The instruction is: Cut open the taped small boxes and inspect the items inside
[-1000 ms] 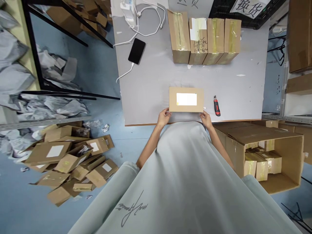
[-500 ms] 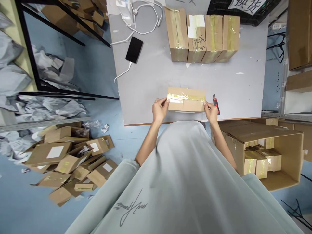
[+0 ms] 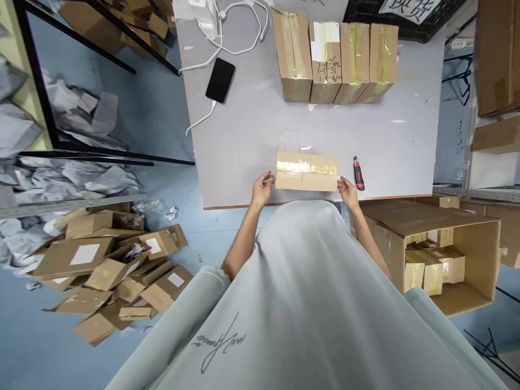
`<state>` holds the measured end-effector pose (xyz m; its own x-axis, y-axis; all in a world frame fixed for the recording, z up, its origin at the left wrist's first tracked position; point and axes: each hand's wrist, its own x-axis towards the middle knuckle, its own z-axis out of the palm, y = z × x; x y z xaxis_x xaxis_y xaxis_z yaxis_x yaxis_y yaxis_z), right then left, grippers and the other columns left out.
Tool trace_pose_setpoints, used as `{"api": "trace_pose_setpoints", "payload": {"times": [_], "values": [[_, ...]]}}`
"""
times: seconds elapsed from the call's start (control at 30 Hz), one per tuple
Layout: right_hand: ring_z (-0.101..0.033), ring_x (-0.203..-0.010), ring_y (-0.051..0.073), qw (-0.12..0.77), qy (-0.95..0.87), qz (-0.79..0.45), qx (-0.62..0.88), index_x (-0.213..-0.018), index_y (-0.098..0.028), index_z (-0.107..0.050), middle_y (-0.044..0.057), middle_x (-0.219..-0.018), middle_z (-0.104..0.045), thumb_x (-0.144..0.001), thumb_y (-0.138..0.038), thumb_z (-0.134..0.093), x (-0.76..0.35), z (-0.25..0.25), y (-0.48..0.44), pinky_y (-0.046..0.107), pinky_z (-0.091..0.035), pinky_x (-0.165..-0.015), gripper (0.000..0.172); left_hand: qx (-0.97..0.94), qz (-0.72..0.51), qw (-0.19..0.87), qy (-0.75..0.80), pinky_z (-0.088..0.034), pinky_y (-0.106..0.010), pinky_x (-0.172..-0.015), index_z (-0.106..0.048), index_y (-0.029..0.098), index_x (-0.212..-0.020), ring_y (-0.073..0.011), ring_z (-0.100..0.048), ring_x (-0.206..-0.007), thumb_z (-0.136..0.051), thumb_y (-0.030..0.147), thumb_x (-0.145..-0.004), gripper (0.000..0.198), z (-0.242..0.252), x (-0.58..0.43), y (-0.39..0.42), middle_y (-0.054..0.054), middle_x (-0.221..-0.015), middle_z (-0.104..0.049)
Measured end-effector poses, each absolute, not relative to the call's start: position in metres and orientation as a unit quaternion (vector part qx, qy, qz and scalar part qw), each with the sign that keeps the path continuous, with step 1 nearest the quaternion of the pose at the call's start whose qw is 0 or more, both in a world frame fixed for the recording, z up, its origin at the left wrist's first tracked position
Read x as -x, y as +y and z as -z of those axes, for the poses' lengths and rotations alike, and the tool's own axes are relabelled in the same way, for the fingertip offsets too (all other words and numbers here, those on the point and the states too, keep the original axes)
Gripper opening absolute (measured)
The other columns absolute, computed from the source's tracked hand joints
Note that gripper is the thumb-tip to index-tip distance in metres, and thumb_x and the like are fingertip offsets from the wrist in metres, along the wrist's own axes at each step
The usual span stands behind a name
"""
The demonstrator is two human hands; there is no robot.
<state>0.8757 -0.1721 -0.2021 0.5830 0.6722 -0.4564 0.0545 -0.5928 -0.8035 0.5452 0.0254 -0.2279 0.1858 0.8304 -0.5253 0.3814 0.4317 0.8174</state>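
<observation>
A small cardboard box [image 3: 307,181] sits lengthwise near the table's front edge, with shiny yellowish tape along its upper face. At its left end, my left hand [image 3: 262,189] is open, fingers stretched towards the box with a narrow gap between. My right hand [image 3: 348,193] is at the other end, fingers apart and their tips close against the cardboard; whether they touch cannot be made out. Just right of that hand lies a red and black utility knife [image 3: 358,173] on the grey table [image 3: 244,141].
Several taped boxes [image 3: 353,62] stand in a row at the back, near a black crate [image 3: 410,27]. A phone [image 3: 220,80] on a white cable lies at left. A large open carton [image 3: 475,260] holding boxes stands at right; discarded boxes [image 3: 117,271] pile up on the left floor.
The fingers have loosened from the box's ends, my left hand backing off slightly. The box now shows more of its taped face and sits slightly nearer to me.
</observation>
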Motion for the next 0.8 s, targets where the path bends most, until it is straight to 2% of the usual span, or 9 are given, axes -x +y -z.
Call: {"api": "trace_pose_setpoints", "payload": {"times": [0.13,0.2,0.27,0.4,0.57,0.7,0.8], "values": [[-0.078,-0.132,0.035,0.381,-0.262,-0.447,0.765,-0.15,-0.02,-0.075,0.016,-0.154,-0.079,-0.078,-0.048,-0.075,-0.866,0.211,-0.172,0.056,-0.062,-0.119,0.077,-0.522,-0.147,0.606,0.582,-0.064,-0.055,-0.117,-0.066,0.015,-0.159,-0.0333,-0.082,-0.122,-0.082,0.017,-0.078,0.083,0.234,-0.552,0.018,-0.022,-0.153,-0.075],[-0.076,-0.136,0.037,0.381,-0.268,-0.468,0.751,-0.146,-0.021,-0.079,0.013,-0.15,-0.081,-0.078,-0.046,-0.077,-0.86,0.21,-0.169,0.058,-0.061,-0.12,0.072,-0.526,-0.145,0.621,0.563,-0.064,-0.054,-0.118,-0.069,0.014,-0.154,-0.0342,-0.081,-0.125,-0.08,0.012,-0.072,0.083,0.23,-0.56,0.015,-0.019,-0.148,-0.078],[-0.075,-0.139,0.039,0.383,-0.264,-0.469,0.751,-0.138,-0.019,-0.083,0.014,-0.145,-0.083,-0.079,-0.048,-0.08,-0.859,0.206,-0.166,0.059,-0.06,-0.123,0.066,-0.532,-0.152,0.626,0.549,-0.062,-0.053,-0.122,-0.075,0.013,-0.142,-0.0358,-0.078,-0.131,-0.078,0.011,-0.07,0.072,0.225,-0.567,0.013,-0.016,-0.14,-0.082],[-0.069,-0.148,0.041,0.422,-0.262,-0.461,0.736,-0.135,-0.017,-0.085,0.016,-0.152,-0.079,-0.082,-0.061,-0.087,-0.869,0.189,-0.161,0.061,-0.055,-0.13,0.069,-0.538,-0.179,0.633,0.527,-0.06,-0.052,-0.126,-0.081,0.016,-0.132,-0.0366,-0.074,-0.14,-0.077,0.02,-0.077,0.055,0.211,-0.569,0.017,-0.014,-0.139,-0.083],[-0.064,-0.158,0.039,0.47,-0.283,-0.447,0.707,-0.151,-0.021,-0.08,0.01,-0.161,-0.075,-0.087,-0.08,-0.084,-0.884,0.17,-0.146,0.059,-0.05,-0.137,0.087,-0.552,-0.199,0.63,0.508,-0.059,-0.051,-0.126,-0.081,0.021,-0.142,-0.0327,-0.076,-0.138,-0.076,0.041,-0.091,0.055,0.195,-0.567,0.029,-0.014,-0.154,-0.076],[-0.067,-0.156,0.039,0.456,-0.287,-0.451,0.712,-0.147,-0.02,-0.082,0.012,-0.159,-0.077,-0.086,-0.083,-0.082,-0.887,0.173,-0.136,0.058,-0.051,-0.136,0.088,-0.568,-0.17,0.633,0.498,-0.06,-0.05,-0.124,-0.081,0.016,-0.141,-0.0334,-0.077,-0.133,-0.075,0.044,-0.094,0.055,0.194,-0.571,0.034,-0.015,-0.143,-0.081],[-0.068,-0.155,0.037,0.446,-0.269,-0.462,0.718,-0.147,-0.022,-0.081,0.011,-0.161,-0.075,-0.087,-0.084,-0.079,-0.889,0.183,-0.14,0.058,-0.054,-0.133,0.086,-0.551,-0.162,0.646,0.502,-0.06,-0.049,-0.124,-0.081,0.018,-0.142,-0.0336,-0.075,-0.137,-0.078,0.044,-0.094,0.054,0.2,-0.57,0.032,-0.014,-0.145,-0.081]]}}
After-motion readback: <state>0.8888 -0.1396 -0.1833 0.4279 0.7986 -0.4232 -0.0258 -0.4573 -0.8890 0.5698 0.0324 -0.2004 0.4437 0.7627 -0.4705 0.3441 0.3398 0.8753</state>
